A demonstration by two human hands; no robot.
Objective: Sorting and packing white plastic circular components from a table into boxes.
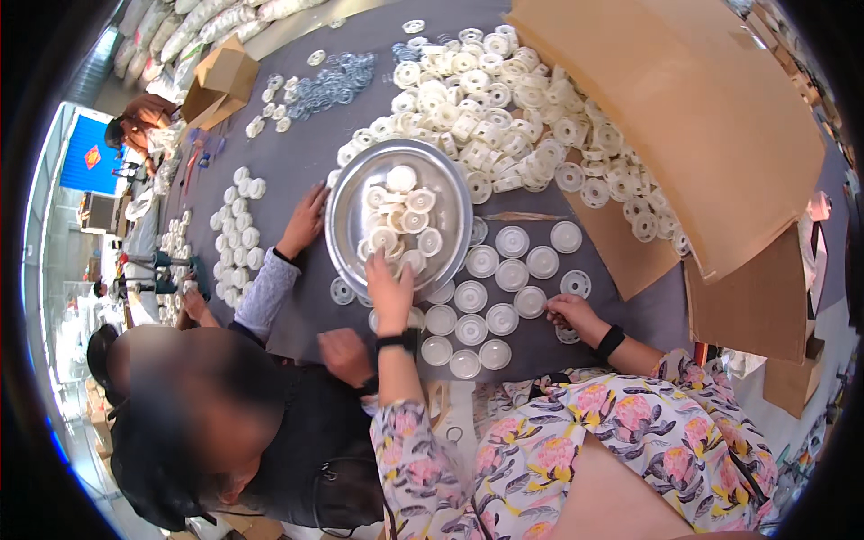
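Note:
My left hand [391, 292] reaches over the near rim of a round steel bowl [337, 193], its fingers stretched out and touching the round white plastic caps [415, 221] piled inside. My right hand [577, 317] is low over the table, thumb and fingers drawn together beside a white disc [530, 301]; whatever they may pinch is hidden. Between my hands, several white discs [471, 300] lie flat in loose rows. Spoked white wheels [576, 284] lie near my right fingers. Another person's hand [306, 220] is at the bowl's left side.
A large heap of white spoked wheels [486, 117] spreads behind the bowl. Cardboard sheets [684, 117] cover the right side. Clear bluish rings [333, 85] and stacked white caps [236, 234] lie left on the grey table [297, 310]. A co-worker [306, 441] leans in closely on my left.

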